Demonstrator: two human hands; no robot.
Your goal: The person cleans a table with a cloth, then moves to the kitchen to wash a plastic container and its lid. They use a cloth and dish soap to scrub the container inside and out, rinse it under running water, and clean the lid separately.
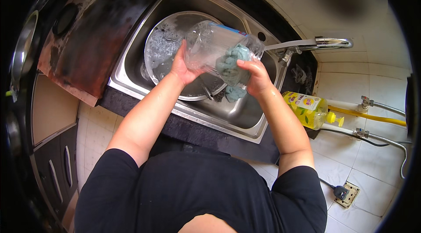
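Note:
A large clear plastic jar (202,42) with a blue label strip lies tilted on its side above the sink. My left hand (187,67) grips its left end from below, thumb raised along the side. At the jar's right end, my right hand (258,77) presses a wet grey-green cloth (231,64) to the jar with the thumb on top; its other fingers are hidden. Part of the cloth hangs lower. I cannot tell if any of it is inside the jar. Beneath is a round metal basin (151,44) with sudsy water.
The basin stands in a steel sink (252,121). From the right, a chrome tap (331,42) reaches over the sink. A yellow pump bottle of dish soap (307,109) stands at the right, near wall pipes and hoses (386,119). A dark, stained panel (92,31) adjoins the sink's left side.

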